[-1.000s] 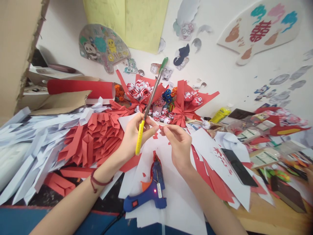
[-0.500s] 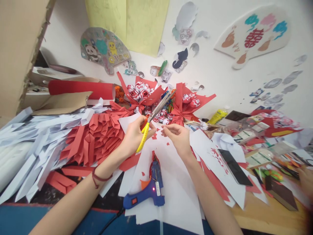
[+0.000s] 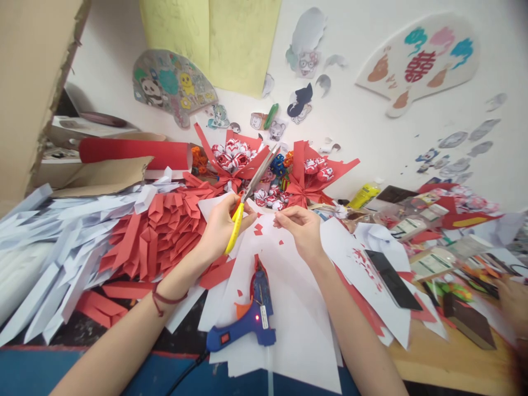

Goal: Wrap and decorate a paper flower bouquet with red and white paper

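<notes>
My left hand (image 3: 225, 225) is closed on a pair of scissors (image 3: 236, 223) with yellow and orange handles. Their blades point up and away, toward the paper bouquets. Across from it, my right hand (image 3: 300, 226) has thumb and fingertips pinched together; whatever lies between them is too small to make out. Small red paper scraps (image 3: 258, 228) are scattered on the white paper sheets (image 3: 292, 308) below my hands. Nearer to me, a blue glue gun (image 3: 259, 316) lies on the sheets with its red light lit and its nozzle pointing away.
Folded red paper pieces (image 3: 159, 231) and folded white strips (image 3: 66, 242) are heaped at the left. Red-wrapped paper flower bouquets (image 3: 233, 159) stand at the back. To the right lie a black phone (image 3: 394, 280) and a brown box (image 3: 468, 320). Another person's hand (image 3: 513, 300) shows at the right edge.
My left hand has shifted left with the scissors, away from my right hand, so the gap between them is wider. My right hand keeps its pinch. The view has turned slightly.
</notes>
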Tool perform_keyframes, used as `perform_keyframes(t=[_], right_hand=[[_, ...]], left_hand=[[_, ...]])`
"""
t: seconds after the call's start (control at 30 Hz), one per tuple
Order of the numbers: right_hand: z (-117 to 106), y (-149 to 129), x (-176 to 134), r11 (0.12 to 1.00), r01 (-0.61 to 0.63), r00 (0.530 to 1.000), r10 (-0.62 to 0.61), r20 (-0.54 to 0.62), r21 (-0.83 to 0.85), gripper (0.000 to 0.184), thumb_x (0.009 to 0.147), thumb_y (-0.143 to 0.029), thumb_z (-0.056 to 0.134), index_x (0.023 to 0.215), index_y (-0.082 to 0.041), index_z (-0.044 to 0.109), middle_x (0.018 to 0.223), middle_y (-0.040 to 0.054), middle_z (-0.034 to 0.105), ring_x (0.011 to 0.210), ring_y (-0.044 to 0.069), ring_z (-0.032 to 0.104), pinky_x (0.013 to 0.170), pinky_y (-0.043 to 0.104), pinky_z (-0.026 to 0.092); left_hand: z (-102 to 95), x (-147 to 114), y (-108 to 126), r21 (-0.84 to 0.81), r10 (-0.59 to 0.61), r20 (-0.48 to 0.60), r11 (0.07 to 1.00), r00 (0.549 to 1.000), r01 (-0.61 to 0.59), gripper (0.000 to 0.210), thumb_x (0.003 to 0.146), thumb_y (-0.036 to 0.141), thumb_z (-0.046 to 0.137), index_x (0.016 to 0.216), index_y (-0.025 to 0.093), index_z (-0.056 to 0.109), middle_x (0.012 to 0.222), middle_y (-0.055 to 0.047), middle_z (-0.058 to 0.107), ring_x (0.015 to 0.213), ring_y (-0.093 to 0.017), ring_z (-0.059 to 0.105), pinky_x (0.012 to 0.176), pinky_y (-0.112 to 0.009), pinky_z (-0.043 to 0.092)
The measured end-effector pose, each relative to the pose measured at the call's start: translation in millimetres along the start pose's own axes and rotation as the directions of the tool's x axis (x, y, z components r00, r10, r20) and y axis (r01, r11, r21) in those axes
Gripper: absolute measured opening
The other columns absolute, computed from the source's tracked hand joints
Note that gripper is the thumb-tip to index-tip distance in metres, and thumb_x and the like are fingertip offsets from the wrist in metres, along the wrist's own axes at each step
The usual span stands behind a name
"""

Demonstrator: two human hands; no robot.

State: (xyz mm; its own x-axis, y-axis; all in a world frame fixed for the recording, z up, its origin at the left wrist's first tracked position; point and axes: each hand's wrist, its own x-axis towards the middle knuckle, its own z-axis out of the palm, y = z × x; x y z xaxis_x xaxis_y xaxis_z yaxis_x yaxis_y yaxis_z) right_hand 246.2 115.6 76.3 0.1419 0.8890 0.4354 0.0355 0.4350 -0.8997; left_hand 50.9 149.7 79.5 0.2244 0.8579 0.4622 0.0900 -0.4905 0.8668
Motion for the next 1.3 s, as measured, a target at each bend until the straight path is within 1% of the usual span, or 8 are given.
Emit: perform_keyframes(t=[0.1,0.17,0.23,0.3,0.43,0.93,1.1,1.3], right_hand=[[-1,0,1,0.999,0.039,0.999,-0.038,0.020,-0.028,0.024,0.085,-0.042,0.072,0.084,-0.019,0.075,0.073,0.0023,0.072,0.062,0.015,0.066,0.064,0.029,0.054],[-2,1,2,0.989,0.066,0.998,-0.067,-0.005,-0.130,0.032,0.090,-0.044,0.064,0.075,-0.018,0.073,0.066,0.0016,0.068,0.061,0.014,0.063,0.063,0.028,0.052],[-4,1,3,0.959,0.100,0.994,-0.109,-0.023,-0.264,0.038,0.090,-0.043,0.065,0.061,-0.017,0.068,0.060,0.0009,0.063,0.061,0.013,0.060,0.064,0.027,0.049],[-6,1,3,0.933,0.129,0.991,-0.133,0.010,-0.337,0.030,0.084,-0.041,0.072,0.066,-0.017,0.070,0.070,0.0020,0.067,0.067,0.013,0.060,0.066,0.026,0.049],[-4,-2,1,0.962,0.072,0.988,-0.033,0.150,-0.264,0.026,0.082,-0.043,0.073,0.095,-0.020,0.075,0.098,0.0054,0.072,0.080,0.016,0.065,0.070,0.027,0.053],[4,-9,-5,0.941,0.118,0.978,-0.054,0.204,-0.318,0.018,0.081,-0.036,0.073,0.079,-0.018,0.073,0.084,0.0045,0.071,0.075,0.016,0.064,0.066,0.027,0.052],[4,-4,-4,0.958,0.096,0.993,-0.072,0.096,-0.269,0.019,0.081,-0.038,0.075,0.083,-0.019,0.075,0.087,0.0049,0.073,0.076,0.017,0.065,0.071,0.029,0.054],[14,-1,-8,0.990,0.069,0.981,-0.089,-0.175,-0.119,0.023,0.078,-0.042,0.077,0.082,-0.020,0.075,0.083,0.0037,0.071,0.076,0.017,0.064,0.072,0.030,0.055]], left_hand=[[-0.2,0,-3,-0.032,0.005,0.007,0.999,1.000,-0.005,0.021,0.079,0.032,0.073,0.082,0.019,0.056,0.080,0.001,0.063,0.062,-0.012,0.050,0.059,-0.026,0.037],[-0.2,1,-2,-0.052,-0.001,0.017,0.999,1.000,0.002,0.021,0.079,0.032,0.073,0.083,0.019,0.056,0.079,0.001,0.064,0.061,-0.012,0.049,0.059,-0.026,0.037],[0.0,0,-1,-0.062,-0.003,0.036,0.998,0.999,0.006,0.021,0.079,0.032,0.073,0.083,0.019,0.056,0.078,0.002,0.063,0.060,-0.011,0.049,0.059,-0.026,0.038],[0.5,0,0,-0.059,-0.005,0.051,0.998,0.999,0.008,0.022,0.078,0.033,0.073,0.082,0.020,0.056,0.077,0.003,0.063,0.061,-0.012,0.051,0.060,-0.026,0.039],[1.5,-1,3,-0.072,-0.022,0.081,0.997,0.996,0.028,0.026,0.078,0.037,0.075,0.083,0.020,0.056,0.077,0.002,0.062,0.063,-0.012,0.052,0.060,-0.026,0.040],[0.1,-4,9,-0.002,-0.059,0.149,0.998,0.987,0.060,0.023,0.079,0.037,0.073,0.085,0.019,0.059,0.072,0.004,0.057,0.060,-0.011,0.047,0.057,-0.025,0.036],[-1.0,-2,6,-0.009,-0.038,0.049,0.999,0.998,0.038,0.021,0.080,0.034,0.072,0.085,0.020,0.058,0.078,0.003,0.060,0.061,-0.011,0.047,0.057,-0.025,0.035],[-0.4,-1,4,0.000,-0.045,0.021,0.999,0.999,0.045,0.025,0.081,0.041,0.071,0.085,0.020,0.057,0.076,0.003,0.059,0.061,-0.013,0.048,0.055,-0.025,0.034]])
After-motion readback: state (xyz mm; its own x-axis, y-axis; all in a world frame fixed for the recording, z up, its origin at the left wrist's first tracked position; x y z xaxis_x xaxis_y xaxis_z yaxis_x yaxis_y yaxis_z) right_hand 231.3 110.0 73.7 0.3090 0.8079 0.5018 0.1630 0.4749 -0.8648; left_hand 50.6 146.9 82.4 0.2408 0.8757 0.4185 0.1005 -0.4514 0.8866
